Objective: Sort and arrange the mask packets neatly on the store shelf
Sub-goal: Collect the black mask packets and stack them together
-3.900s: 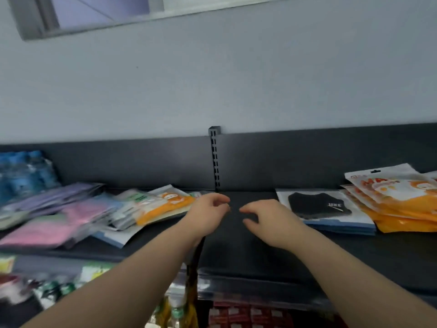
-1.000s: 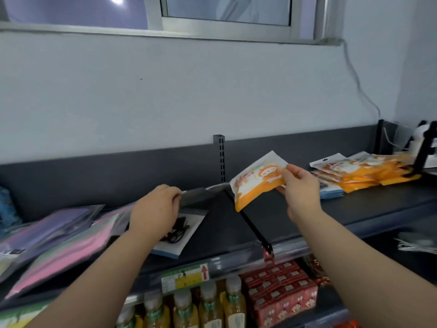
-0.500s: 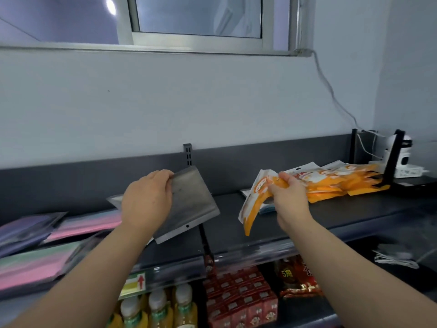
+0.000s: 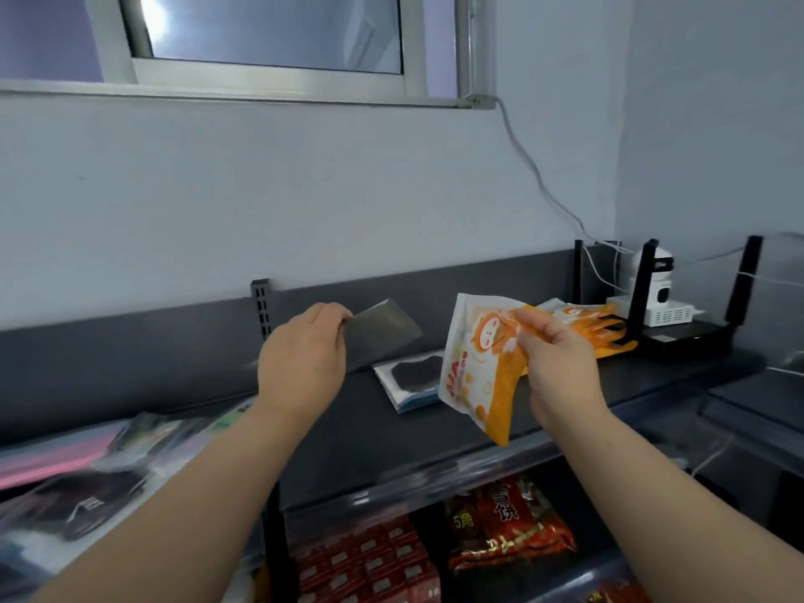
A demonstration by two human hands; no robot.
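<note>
**We had swung right along the shelf (image 4: 356,433), a packet in each hand.**
Within the last second the orange pile (image 4: 609,337) and the black-mask stack (image 4: 413,378) came into reach, so each packet could probably join its own kind. The orange mask packet (image 4: 474,380) had tipped down from our right hand (image 4: 561,372), whose fingers (image 4: 528,319) pinched its upper right corner. The grey packet (image 4: 383,332) was up off the shelf, the fingers (image 4: 330,313) of our left hand (image 4: 300,367) curled over its left edge.
</note>
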